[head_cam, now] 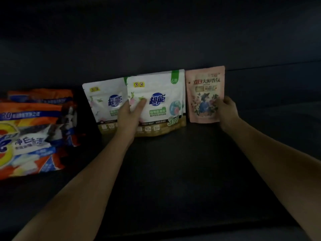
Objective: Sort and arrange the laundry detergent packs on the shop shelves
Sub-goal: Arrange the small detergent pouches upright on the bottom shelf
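The white pouch under my left hand reads "超能" in blue, "3合1" low at the right, "6" in the green top corner, and "10" and "30" on the gold band. The white pouch behind it repeats "超能". My right hand holds a pink pouch headed, I think, "大师香氛". The front orange bag shows "30" and "净白".
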